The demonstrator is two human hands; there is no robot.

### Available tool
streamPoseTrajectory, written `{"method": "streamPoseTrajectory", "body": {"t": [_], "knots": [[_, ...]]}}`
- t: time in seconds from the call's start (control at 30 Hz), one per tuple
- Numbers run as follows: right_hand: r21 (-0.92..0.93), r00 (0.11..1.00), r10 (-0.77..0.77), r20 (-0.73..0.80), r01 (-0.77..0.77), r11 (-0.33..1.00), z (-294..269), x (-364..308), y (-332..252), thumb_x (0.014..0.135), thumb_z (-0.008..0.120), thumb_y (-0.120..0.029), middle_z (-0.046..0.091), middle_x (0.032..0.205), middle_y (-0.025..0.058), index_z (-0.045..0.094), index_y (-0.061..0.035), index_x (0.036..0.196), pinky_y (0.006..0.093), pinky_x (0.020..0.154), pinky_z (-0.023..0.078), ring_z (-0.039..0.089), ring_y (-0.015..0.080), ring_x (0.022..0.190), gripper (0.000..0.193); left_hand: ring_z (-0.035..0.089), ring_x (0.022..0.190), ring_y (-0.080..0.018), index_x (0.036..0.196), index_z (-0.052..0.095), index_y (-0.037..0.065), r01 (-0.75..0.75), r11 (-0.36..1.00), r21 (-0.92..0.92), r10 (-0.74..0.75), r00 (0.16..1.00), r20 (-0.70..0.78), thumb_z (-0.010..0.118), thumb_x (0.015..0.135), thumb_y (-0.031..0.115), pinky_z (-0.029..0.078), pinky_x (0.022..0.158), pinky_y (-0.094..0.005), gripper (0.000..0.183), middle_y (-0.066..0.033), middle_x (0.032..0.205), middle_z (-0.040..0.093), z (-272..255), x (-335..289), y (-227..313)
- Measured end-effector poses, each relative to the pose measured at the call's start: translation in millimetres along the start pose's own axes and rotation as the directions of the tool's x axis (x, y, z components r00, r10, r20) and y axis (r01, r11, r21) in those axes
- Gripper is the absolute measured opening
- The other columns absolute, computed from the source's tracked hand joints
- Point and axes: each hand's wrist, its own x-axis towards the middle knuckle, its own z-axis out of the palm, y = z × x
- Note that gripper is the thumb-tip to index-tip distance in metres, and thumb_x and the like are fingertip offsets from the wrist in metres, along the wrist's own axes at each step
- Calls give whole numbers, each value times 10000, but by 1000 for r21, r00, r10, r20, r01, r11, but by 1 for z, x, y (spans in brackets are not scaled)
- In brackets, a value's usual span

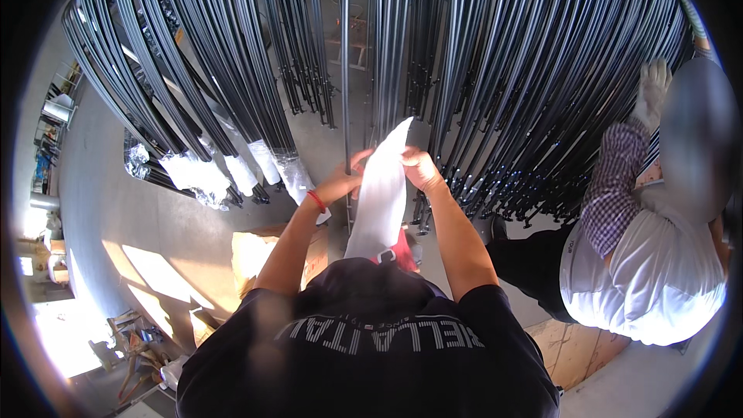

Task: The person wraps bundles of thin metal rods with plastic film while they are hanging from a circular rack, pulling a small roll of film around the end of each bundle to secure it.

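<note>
A long white sheet or sleeve (379,200), pointed at its top, stands up in front of my chest; whether it is film or foam I cannot tell. My left hand (345,183), with a red cord on the wrist, grips its left edge, some fingers hidden behind it. On the opposite edge, near the top, the fingers of my right hand (420,169) are closed on the same white piece. Just left of the sheet hangs a single thin dark rod (346,70), passing close by my left fingers.
Dense rows of black metal rods (526,70) hang ahead and to both sides. Several at left have clear plastic wrap (197,174) on their lower ends. A co-worker (646,263) with a gloved hand (654,89) stands close at right. Cardboard (317,251) lies below left.
</note>
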Motion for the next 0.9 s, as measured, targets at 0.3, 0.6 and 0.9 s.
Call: {"method": "streamPoseTrajectory", "body": {"t": [0.3, 0.6, 0.9], "knots": [[183, 997, -63, 52, 52, 982, 6, -26, 5, 688, 630, -164, 606, 952, 96, 570, 36, 979, 327, 843, 385, 551, 221, 897, 358, 425, 462, -61, 1127, 462, 57, 38, 999, 31, -38, 999, 2, 590, 795, 200, 344, 441, -222, 384, 5, 607, 478, 6, 30, 10], [211, 992, -124, 26, 116, 971, 1, -45, 23, 683, 628, -167, 601, 961, 103, 541, 30, 1023, 315, 836, 383, 552, 218, 893, 402, 518, 606, -68, 869, 578, 43, -178, 959, 223, 225, 951, -212, 667, 724, 258, 419, 566, -216, 274, -8, 669, 556, 29, 23, 10], [117, 990, -138, 14, 136, 984, 32, -52, 3, 633, 667, -201, 601, 959, 85, 560, 21, 991, 324, 851, 377, 543, 213, 906, 434, 552, 732, -81, 830, 590, 65, -124, 992, 12, 125, 989, -78, 667, 725, 221, 445, 674, -241, 203, -18, 773, 601, 22, 7, 28]]}}
